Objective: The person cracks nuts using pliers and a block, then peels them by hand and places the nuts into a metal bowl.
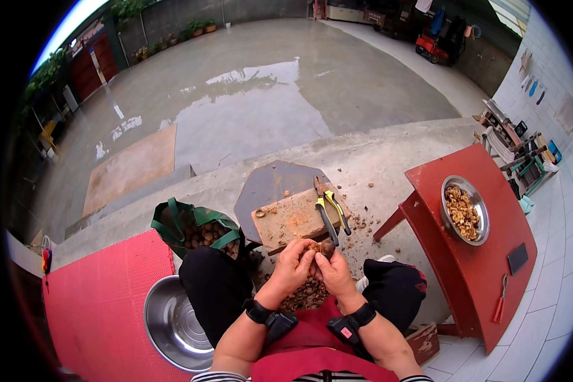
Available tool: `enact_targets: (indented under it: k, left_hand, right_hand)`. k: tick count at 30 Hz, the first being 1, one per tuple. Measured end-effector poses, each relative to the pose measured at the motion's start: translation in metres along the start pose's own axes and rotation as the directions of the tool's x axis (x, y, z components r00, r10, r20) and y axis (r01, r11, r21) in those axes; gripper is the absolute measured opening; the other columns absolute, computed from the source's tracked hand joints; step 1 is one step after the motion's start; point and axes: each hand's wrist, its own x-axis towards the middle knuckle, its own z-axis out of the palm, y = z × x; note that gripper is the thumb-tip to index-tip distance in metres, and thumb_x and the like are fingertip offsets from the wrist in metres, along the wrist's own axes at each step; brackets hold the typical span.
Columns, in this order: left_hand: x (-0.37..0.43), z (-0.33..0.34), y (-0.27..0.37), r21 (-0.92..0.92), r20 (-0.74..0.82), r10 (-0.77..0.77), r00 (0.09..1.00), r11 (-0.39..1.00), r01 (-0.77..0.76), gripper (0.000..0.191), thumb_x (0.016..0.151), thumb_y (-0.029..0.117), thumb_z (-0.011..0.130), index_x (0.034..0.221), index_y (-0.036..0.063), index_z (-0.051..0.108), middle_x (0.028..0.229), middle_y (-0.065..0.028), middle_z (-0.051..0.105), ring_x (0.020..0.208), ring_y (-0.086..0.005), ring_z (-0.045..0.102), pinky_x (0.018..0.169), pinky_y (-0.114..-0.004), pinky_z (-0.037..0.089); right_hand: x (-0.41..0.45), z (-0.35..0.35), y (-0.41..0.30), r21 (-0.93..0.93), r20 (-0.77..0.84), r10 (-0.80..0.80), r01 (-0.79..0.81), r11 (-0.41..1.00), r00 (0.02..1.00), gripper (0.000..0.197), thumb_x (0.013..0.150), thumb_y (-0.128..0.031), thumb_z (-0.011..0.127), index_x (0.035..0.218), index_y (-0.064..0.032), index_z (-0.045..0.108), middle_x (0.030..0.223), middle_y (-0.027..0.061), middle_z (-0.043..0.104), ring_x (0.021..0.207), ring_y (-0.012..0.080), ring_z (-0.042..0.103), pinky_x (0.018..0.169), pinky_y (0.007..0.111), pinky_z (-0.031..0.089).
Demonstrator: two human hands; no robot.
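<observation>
Both my hands meet over my lap around a partly cracked walnut (327, 248). My left hand (293, 265) pinches walnut pieces at its left side, and my right hand (335, 272) holds the brown shell. Just beyond them a wooden board (289, 217) bears shell bits and a half shell. Pliers with yellow and black handles (332, 205) lie on its right end. Whole walnuts (209, 235) fill a green bag (172, 229) at the left. Broken shells (308, 293) lie on the ground below my hands.
At the right, a red wooden table (496, 215) carries a metal bowl (486, 227) of walnut kernels (462, 212), a dark flat phone-like object (517, 259) and a red-handled tool (500, 305). A large metal basin (172, 320) stands on a red mat (100, 296) at the left.
</observation>
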Motion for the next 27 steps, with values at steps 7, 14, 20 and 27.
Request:
enact_targets:
  k: [7, 14, 20, 27]
  left_hand:
    - [-0.003, 0.002, 0.000, 0.291, -0.058, 0.223, 0.973, 0.936, -0.197, 0.014, 0.075, 0.004, 0.053, 0.089, 0.0006, 0.053, 0.081, -0.0142, 0.052, 0.069, -0.0304, 0.056, 0.058, -0.032, 0.045]
    - [0.003, -0.002, -0.009, 0.142, -0.007, 0.116, 0.993, 0.983, -0.114, 0.011, 0.079, 0.005, 0.050, 0.089, -0.0003, 0.053, 0.079, -0.0126, 0.053, 0.072, -0.0232, 0.054, 0.063, -0.028, 0.043]
    - [-0.002, 0.001, -0.025, -0.142, 0.095, 0.011, 0.995, 0.990, 0.002, 0.016, 0.086, 0.011, 0.044, 0.096, 0.0003, 0.052, 0.081, -0.0021, 0.052, 0.068, -0.0090, 0.049, 0.060, -0.023, 0.042]
    - [-0.006, -0.002, -0.014, -0.443, 0.266, -0.279, 0.923, 0.815, 0.374, 0.021, 0.087, 0.010, 0.042, 0.103, 0.0010, 0.051, 0.086, 0.0005, 0.053, 0.070, -0.0053, 0.048, 0.059, -0.020, 0.041]
  right_hand:
    - [-0.002, -0.003, 0.003, 0.086, 0.015, 0.057, -0.058, 0.995, 0.998, 0.014, 0.086, -0.015, 0.044, 0.097, -0.0060, 0.046, 0.064, -0.0009, 0.049, 0.050, 0.0040, 0.042, 0.043, 0.016, 0.033]
    - [-0.007, -0.005, -0.004, 0.118, 0.040, 0.136, -0.140, 0.983, 0.990, 0.014, 0.085, -0.010, 0.043, 0.098, -0.0066, 0.046, 0.062, 0.0019, 0.050, 0.046, 0.0046, 0.040, 0.041, 0.016, 0.031]
    - [-0.008, -0.006, -0.011, 0.108, 0.032, 0.168, -0.170, 0.979, 0.985, 0.016, 0.082, -0.006, 0.043, 0.097, -0.0052, 0.047, 0.063, 0.0022, 0.050, 0.047, 0.0050, 0.040, 0.041, 0.016, 0.031]
    - [-0.012, -0.012, -0.007, 0.034, -0.021, 0.079, -0.079, 0.996, 0.997, 0.017, 0.078, -0.004, 0.046, 0.095, -0.0020, 0.049, 0.068, 0.0022, 0.051, 0.050, 0.0069, 0.045, 0.040, 0.016, 0.033]
